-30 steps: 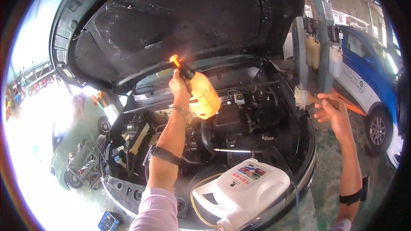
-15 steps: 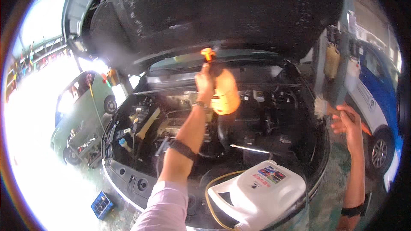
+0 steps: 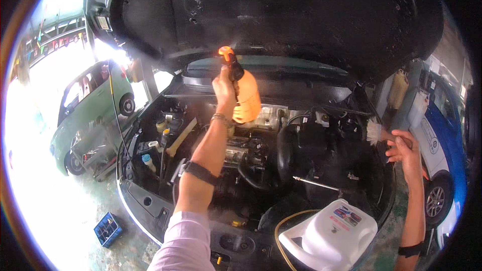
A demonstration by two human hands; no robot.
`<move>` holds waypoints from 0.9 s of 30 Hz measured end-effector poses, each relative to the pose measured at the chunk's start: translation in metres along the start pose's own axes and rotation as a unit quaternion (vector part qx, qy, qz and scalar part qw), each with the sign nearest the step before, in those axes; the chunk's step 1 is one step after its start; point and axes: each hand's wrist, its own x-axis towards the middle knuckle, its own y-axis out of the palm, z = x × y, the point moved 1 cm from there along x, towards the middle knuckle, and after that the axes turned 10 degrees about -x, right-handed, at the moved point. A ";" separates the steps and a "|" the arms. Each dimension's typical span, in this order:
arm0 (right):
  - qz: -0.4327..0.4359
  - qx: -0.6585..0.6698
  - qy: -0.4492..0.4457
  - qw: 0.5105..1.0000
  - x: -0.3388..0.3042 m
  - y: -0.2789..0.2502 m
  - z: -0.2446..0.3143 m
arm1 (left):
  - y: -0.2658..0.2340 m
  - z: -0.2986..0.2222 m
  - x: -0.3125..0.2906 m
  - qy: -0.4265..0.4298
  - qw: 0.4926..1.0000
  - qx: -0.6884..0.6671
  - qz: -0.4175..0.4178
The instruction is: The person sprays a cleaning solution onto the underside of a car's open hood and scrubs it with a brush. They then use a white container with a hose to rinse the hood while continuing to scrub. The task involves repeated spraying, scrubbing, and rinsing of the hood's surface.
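My left hand is closed round the black neck of an orange pump spray bottle, lifted over the engine bay with its orange knob uppermost. Off to the right, my right hand grips the handle of a brush, whose pale bristles point left near the engine bay's right edge. Beneath the raised black hood, the engine parts look dark around a silvery block. A white jug lies on its side at the front right of the bay.
A yellowish hose curves beside the jug. A thin metal rod lies across the bay. A blue crate sits on the floor at left. A pale green car stands left, a blue-and-white vehicle right.
The view has shifted, so the jug sits lower and further right. The spray bottle appears a little further left and higher. Both hands keep their holds.
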 end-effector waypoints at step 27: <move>-0.007 -0.034 -0.010 0.999 -0.038 -0.024 0.016 | 0.112 0.040 -0.086 -0.126 0.978 -0.086 0.144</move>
